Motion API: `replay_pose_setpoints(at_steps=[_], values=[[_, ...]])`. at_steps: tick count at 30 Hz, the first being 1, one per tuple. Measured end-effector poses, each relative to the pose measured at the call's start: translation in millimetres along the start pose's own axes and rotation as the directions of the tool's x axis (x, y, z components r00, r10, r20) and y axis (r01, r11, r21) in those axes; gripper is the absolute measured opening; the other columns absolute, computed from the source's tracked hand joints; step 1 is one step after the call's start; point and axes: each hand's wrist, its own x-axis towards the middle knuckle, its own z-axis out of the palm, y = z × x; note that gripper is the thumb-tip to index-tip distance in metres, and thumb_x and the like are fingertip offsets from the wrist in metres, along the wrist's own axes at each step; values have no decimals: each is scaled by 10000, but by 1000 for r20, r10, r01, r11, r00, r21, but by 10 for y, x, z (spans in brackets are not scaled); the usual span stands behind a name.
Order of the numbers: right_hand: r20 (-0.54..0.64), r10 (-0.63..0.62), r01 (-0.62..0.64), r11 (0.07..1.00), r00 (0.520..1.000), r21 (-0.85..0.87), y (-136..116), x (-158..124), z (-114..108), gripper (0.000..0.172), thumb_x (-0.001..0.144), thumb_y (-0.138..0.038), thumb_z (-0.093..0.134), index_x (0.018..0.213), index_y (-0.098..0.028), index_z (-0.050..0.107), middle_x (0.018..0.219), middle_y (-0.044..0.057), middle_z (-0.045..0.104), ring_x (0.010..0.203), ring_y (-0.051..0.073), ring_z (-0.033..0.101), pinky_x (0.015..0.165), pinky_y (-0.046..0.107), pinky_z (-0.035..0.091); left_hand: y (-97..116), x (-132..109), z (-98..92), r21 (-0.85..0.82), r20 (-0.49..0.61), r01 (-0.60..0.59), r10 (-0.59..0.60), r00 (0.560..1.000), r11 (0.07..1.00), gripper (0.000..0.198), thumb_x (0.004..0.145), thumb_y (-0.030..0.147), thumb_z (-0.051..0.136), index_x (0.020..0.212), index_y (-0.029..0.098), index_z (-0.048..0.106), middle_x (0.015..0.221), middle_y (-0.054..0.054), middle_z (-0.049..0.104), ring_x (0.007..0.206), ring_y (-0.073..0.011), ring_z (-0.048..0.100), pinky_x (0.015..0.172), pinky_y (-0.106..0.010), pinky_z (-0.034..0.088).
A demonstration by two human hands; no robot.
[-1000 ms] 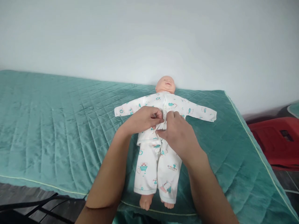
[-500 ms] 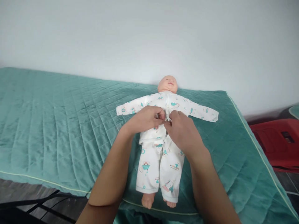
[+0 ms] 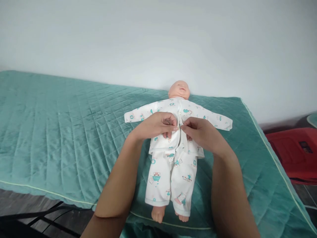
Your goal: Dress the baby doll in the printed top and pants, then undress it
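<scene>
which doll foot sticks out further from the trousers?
The doll's bare foot on the person's left; the other foot barely clears its white printed cuff.

Left hand [image 3: 158,125]: bare, its back towards me, just left of the doll's [image 3: 173,165] chest; rounded knuckles, skin lightly creased at the finger joints.
Right hand [image 3: 201,134]: bare as well, just right of the doll's chest; broad back, knuckles showing as low ridges.
Left forearm [image 3: 120,178]: bare from wrist to elbow, left of the doll's legs; a thin crease line crosses the elbow fold.
Right forearm [image 3: 228,191]: bare from the wrist to the lower edge of view, right of the doll's legs; smooth and unmarked.
</scene>
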Motion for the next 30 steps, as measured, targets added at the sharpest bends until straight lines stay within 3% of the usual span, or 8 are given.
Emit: replay_pose_setpoints(at_steps=[4,8,25,30], values=[[47,-72,55,954,996,295,122,79,-25,299,885,-420,627,694,-196,574,586,-40,522,563,100,483,551,248,361,-14,25,21,-62,19,-20,21,1000,998,229,850,341,723,857,144,606,664,-4,651,594,-106,649,581,-221,545],[44,-143,109,887,989,449,138,112,40,307,869,-430,680,698,-190,594,585,-49,507,526,83,473,511,230,367,-14,37,47,-101,32,-44,48,998,994,234,851,343,724,858,140,610,661,-6,659,599,-111,656,587,-227,556],[99,-127,67,882,987,467,142,138,95,336,897,-474,667,737,-179,642,585,-7,649,548,104,624,544,214,514,-37,54,27,-195,-22,-20,16,1000,981,253,813,353,775,843,130,659,654,1,657,559,-110,649,554,-235,581],[104,-136,66,861,985,504,153,135,82,322,910,-453,656,747,-176,643,678,16,705,583,114,666,563,221,536,-59,69,14,-168,-21,-4,0,1000,986,253,810,354,778,841,126,671,678,-17,685,565,-104,653,550,-217,569]])
